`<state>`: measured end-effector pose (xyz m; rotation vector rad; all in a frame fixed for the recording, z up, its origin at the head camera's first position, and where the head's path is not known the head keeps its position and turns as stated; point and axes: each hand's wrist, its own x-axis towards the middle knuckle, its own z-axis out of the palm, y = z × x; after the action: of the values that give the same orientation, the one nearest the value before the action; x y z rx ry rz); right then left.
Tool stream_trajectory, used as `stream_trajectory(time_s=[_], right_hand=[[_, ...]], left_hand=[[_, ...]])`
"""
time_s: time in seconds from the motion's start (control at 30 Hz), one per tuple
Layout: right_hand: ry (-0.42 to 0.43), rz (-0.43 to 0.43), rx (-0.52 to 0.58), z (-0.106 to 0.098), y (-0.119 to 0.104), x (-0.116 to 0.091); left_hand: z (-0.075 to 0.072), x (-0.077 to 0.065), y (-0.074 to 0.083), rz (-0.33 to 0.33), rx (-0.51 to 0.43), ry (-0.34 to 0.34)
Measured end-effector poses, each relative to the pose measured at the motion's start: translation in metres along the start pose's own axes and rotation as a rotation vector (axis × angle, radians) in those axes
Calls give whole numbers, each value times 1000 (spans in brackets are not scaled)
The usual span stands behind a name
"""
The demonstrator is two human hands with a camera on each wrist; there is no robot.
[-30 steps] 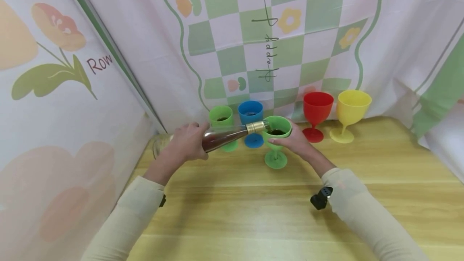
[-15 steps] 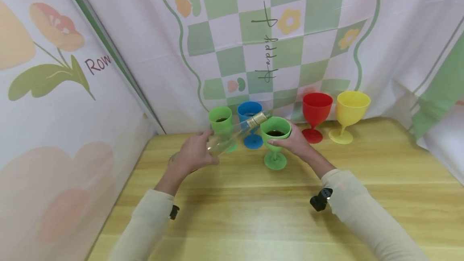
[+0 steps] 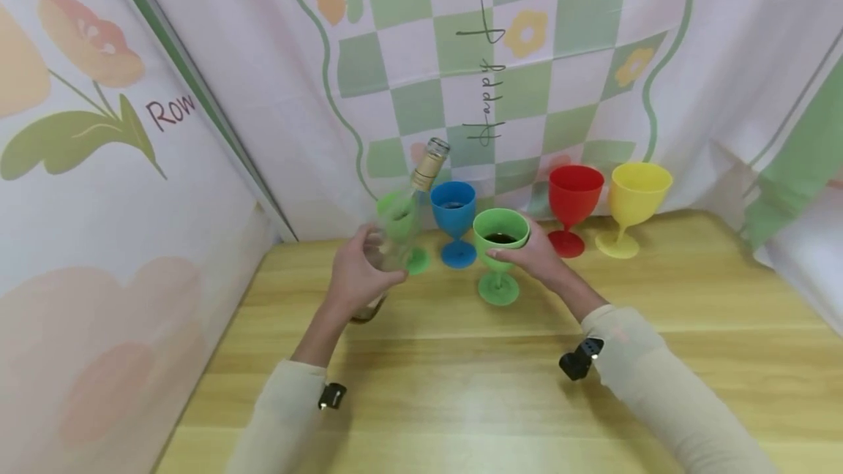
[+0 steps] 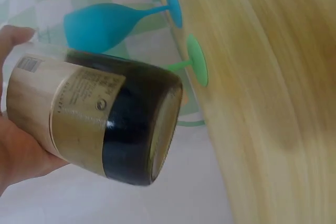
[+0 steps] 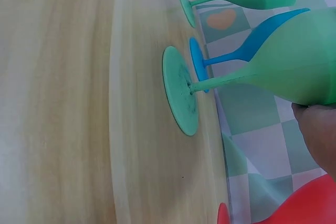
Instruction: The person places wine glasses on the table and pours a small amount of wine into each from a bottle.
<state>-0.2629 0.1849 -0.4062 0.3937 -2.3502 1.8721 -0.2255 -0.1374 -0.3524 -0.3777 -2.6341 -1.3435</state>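
The left hand (image 3: 356, 273) is wrapped round the bottle (image 4: 100, 116), its neck tilted toward one o'clock. The right hand (image 3: 536, 258), curled round the nearer green cup (image 3: 484, 243), holds it at the left's three o'clock.

In the head view, the left green cup (image 3: 418, 260) is partly covered by the blurred bottle (image 3: 399, 231), itself partly hidden by the left hand (image 3: 356, 276). In the right wrist view, the red cup (image 5: 311, 203) is cut off.
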Motion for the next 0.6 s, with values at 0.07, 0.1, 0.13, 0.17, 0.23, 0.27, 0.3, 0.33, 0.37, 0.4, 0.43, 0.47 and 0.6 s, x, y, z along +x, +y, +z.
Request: stream_trajectory(time_s=[0.07,0.1,0.13,0.17,0.23,0.27,0.3,0.33,0.37,0.4,0.43,0.47,0.6], right_hand=[[15,1,-8,1,-1,2],[22,3,-13,1,-1,3],[26,1,-18,0,-1,5],[29,-2,-19,-1,-2,6],[32,-4,-24,-2,-2,10],[35,-6,-23,-2,-1,12],[40,-8,-23,-2,0,14],[47,-13,-26,-2,1,16],[56,-13,-24,-2,2,18],[66,-10,-30,-3,4,20],[71,-10,-33,-4,5,22],[81,-6,-35,-4,6,25],[115,18,-46,-8,9,33]], left_hand=[[0,-1,-2,3,-37,19],[-1,-2,-3,3,-48,31],[-1,-3,-2,2,-58,42],[-1,-3,-2,-5,-66,51],[-2,-6,-1,-17,-72,74],[-3,-7,0,-21,-88,80],[-4,-9,0,-23,-100,84],[-5,-11,1,-24,-110,88],[-6,-12,1,-22,-118,94],[-7,-13,1,-20,-116,102],[-8,-14,1,-18,-116,108],[-8,-15,1,-15,-118,113],[-9,-18,0,-4,-123,120]])
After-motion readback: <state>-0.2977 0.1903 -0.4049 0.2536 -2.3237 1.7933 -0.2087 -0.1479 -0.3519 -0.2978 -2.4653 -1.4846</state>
